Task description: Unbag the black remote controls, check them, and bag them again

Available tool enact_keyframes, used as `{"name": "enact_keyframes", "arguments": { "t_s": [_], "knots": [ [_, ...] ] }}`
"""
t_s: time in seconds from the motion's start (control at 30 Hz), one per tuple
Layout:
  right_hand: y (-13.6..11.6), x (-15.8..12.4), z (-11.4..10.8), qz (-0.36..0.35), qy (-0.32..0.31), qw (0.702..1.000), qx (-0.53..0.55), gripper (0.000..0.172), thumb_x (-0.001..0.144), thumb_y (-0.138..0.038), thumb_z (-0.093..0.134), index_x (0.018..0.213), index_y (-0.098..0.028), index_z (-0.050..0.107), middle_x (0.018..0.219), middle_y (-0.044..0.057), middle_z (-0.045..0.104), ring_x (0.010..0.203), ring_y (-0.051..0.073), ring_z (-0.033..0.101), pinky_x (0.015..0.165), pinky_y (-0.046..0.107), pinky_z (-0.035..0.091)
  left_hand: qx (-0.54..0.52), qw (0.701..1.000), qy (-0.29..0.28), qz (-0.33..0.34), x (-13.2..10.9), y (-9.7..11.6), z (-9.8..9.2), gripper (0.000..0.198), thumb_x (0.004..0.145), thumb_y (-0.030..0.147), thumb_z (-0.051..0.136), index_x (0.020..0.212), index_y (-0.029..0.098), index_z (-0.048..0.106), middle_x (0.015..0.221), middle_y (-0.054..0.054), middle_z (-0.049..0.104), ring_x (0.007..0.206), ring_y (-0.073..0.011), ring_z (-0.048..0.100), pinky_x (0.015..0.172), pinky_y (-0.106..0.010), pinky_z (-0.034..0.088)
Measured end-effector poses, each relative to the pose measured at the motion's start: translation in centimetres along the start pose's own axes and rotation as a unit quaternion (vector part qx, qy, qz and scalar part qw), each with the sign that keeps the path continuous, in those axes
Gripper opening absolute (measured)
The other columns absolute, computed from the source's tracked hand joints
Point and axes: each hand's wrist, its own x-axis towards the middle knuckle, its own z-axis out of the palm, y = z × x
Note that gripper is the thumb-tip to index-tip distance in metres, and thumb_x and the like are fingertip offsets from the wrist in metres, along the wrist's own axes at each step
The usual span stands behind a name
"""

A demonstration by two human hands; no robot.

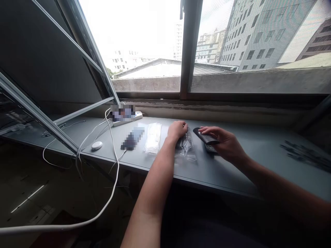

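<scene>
My left hand (177, 130) rests at the far end of a clear plastic bag (186, 148) with dark contents, its fingers curled over the bag. What lies under those fingers is hidden. To the right, my right hand (224, 141) grips a flat black piece with a rounded end (207, 137), thumb and fingers along its edges. It is tilted just above the table, and a second dark item (210, 148) shows beneath it. I cannot make out exactly what either one is. Left of the bag lies a bundle of white items in clear plastic (153, 137).
A phone (132, 138) on a cable, a white oval device (97, 145) and a power strip (128, 118) lie to the left. A white cable (115, 179) loops off the front edge. A metal frame (57, 127) leans at left; several thin black pieces (303, 155) lie at right.
</scene>
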Motion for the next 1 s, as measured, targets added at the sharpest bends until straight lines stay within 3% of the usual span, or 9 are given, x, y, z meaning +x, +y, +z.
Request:
{"name": "enact_keyframes", "arguments": {
  "t_s": [0.3, 0.43, 0.57, 0.73, 0.87, 1.0],
  "knots": [
    [0.1, -0.2, 0.1, 0.008, -0.005, 1.000, -0.028, 0.028, 0.092, -0.054, 0.098, 0.109, -0.034, 0.091, 0.126, 0.009, 0.087, 0.128, 0.038, 0.079, 0.125, 0.065, 0.057, 0.003, 1.000, 0.000, 0.000, 0.0, 0.0, -0.1, 0.036, 0.113, 0.044, 0.057, 0.121, 0.029, 0.089, 0.127, -0.010, 0.087, 0.117, -0.0284, 0.080, 0.093, -0.034, 0.055],
    [0.1, -0.2, 0.1, 0.066, 0.022, 0.997, 0.014, 0.048, 0.085, -0.053, 0.105, 0.125, -0.032, 0.087, 0.120, 0.008, 0.089, 0.116, 0.036, 0.084, 0.114, 0.061, 0.065, 0.001, 1.000, -0.004, -0.007, -0.1, 0.1, -0.1, 0.036, 0.113, 0.043, 0.058, 0.123, 0.029, 0.089, 0.127, -0.010, 0.088, 0.117, -0.0287, 0.079, 0.094, -0.034, 0.056],
    [0.3, -0.1, -0.3, 0.120, 0.026, 0.992, 0.041, 0.067, 0.084, -0.046, 0.106, 0.143, -0.033, 0.078, 0.116, 0.006, 0.090, 0.118, 0.035, 0.084, 0.112, 0.059, 0.067, -0.007, 1.000, -0.006, -0.006, -0.2, 0.1, -0.2, 0.037, 0.113, 0.043, 0.057, 0.123, 0.030, 0.090, 0.126, -0.010, 0.088, 0.116, -0.0289, 0.079, 0.095, -0.035, 0.056],
    [0.9, 0.0, -0.7, 0.161, 0.039, 0.986, 0.037, 0.065, 0.084, -0.049, 0.106, 0.141, -0.031, 0.080, 0.119, 0.007, 0.090, 0.123, 0.035, 0.083, 0.116, 0.058, 0.065, -0.005, 1.000, 0.000, 0.000, 0.0, -0.1, 0.1, 0.035, 0.113, 0.043, 0.058, 0.121, 0.030, 0.090, 0.126, -0.010, 0.088, 0.116, -0.0289, 0.080, 0.094, -0.034, 0.056],
    [0.9, 0.2, -0.6, 0.142, 0.043, 0.988, 0.044, 0.062, 0.080, -0.050, 0.108, 0.135, -0.034, 0.085, 0.120, 0.005, 0.090, 0.127, 0.036, 0.082, 0.121, 0.059, 0.062, 0.005, 1.000, -0.001, -0.002, 0.0, -0.2, 0.1, 0.035, 0.113, 0.044, 0.058, 0.122, 0.031, 0.090, 0.127, -0.010, 0.088, 0.118, -0.0285, 0.079, 0.096, -0.034, 0.056],
    [0.4, 0.1, -0.3, 0.122, 0.007, 0.992, 0.034, 0.047, 0.081, -0.053, 0.108, 0.121, -0.035, 0.091, 0.121, 0.005, 0.090, 0.124, 0.038, 0.083, 0.121, 0.062, 0.062, 0.006, 1.000, -0.003, -0.005, -0.1, 0.0, -0.1, 0.035, 0.114, 0.044, 0.058, 0.123, 0.031, 0.089, 0.128, -0.009, 0.087, 0.119, -0.0287, 0.079, 0.097, -0.034, 0.056]
  ]
}}
